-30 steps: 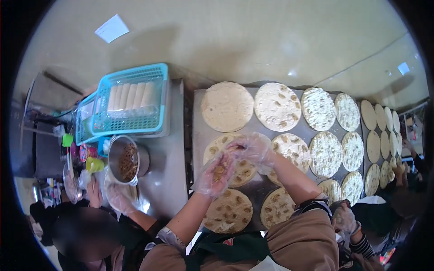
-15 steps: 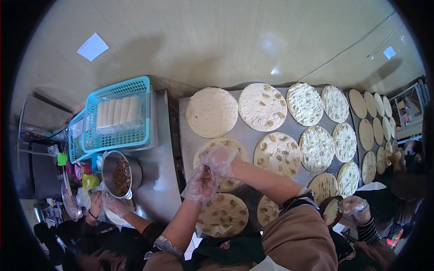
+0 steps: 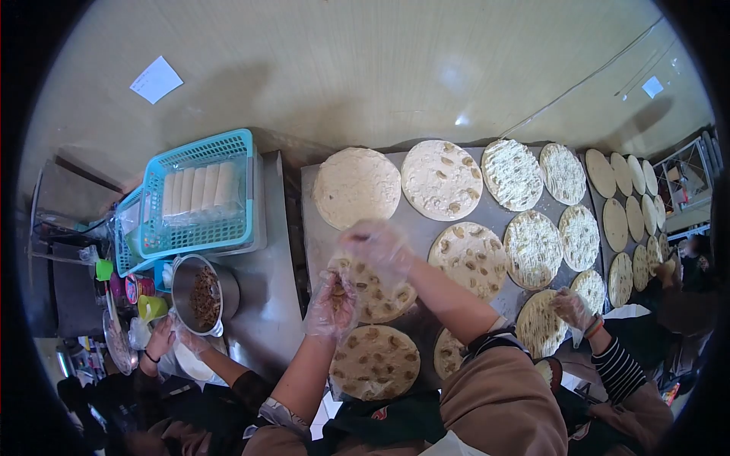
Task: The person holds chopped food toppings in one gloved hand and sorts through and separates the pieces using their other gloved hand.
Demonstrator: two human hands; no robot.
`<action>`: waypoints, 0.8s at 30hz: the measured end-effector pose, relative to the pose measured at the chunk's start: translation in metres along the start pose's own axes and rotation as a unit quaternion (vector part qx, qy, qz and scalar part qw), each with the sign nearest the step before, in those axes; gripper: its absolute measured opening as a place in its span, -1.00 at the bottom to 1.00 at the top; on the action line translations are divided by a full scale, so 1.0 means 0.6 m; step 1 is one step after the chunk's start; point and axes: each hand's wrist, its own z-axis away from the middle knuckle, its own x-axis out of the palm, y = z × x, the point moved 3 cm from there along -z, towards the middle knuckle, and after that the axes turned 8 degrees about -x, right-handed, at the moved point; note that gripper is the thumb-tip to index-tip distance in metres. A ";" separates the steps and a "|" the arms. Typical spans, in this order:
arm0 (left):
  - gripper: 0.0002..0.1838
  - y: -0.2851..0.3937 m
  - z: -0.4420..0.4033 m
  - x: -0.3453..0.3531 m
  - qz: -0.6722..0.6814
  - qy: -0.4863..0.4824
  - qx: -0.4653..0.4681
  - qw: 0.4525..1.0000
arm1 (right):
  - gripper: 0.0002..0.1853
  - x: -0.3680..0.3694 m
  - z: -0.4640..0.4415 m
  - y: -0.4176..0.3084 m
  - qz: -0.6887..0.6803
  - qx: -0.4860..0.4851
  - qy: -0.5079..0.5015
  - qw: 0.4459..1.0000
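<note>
My left hand [image 3: 332, 305], in a clear plastic glove, is cupped around a small heap of brown topping pieces [image 3: 339, 295]. Also gloved, my right hand [image 3: 379, 249] is smeared by motion above a round dough base [image 3: 384, 292] dotted with brown pieces. A dark spot shows at its fingertips, but I cannot make out what it is. Just beyond, a pale round base [image 3: 357, 190] has a creamy surface and almost no pieces. Nearer my body, another dotted base [image 3: 375, 362] lies below my left hand.
A metal pot [image 3: 204, 295] of brown chopped filling stands left, near a turquoise basket [image 3: 199, 144] with wrapped pale rolls. Co-workers' hands [image 3: 188, 338] are at the left. A co-worker's gloved hand [image 3: 572, 308] hovers over topped bases at right. Behind is a wall [image 3: 365, 68].
My right hand has left my left hand and swung up and slightly away over the dough. My left hand has shifted slightly left. The right co-worker's hand has moved up and left over a base.
</note>
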 end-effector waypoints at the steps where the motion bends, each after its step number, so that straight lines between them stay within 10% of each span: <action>1: -0.84 0.000 0.004 0.005 -0.009 0.009 -0.002 1.000 | -0.77 -0.029 -0.007 0.013 -0.051 0.089 0.028 0.994; 4: -0.88 0.005 0.018 0.016 -0.006 0.025 -0.009 1.000 | -0.75 -0.118 -0.023 0.110 -0.085 0.178 0.156 0.968; 10: -0.88 0.015 0.028 0.000 0.030 0.104 0.039 0.993 | -0.67 -0.307 -0.043 0.264 0.335 0.075 0.299 0.890; 16: -0.90 0.019 0.026 -0.012 0.015 0.115 0.028 0.993 | -0.75 -0.349 -0.098 0.278 0.360 0.210 0.203 0.886; 24: -0.90 0.017 0.012 0.003 -0.059 0.116 0.034 0.991 | -0.80 -0.317 -0.158 0.306 0.564 0.147 0.137 0.801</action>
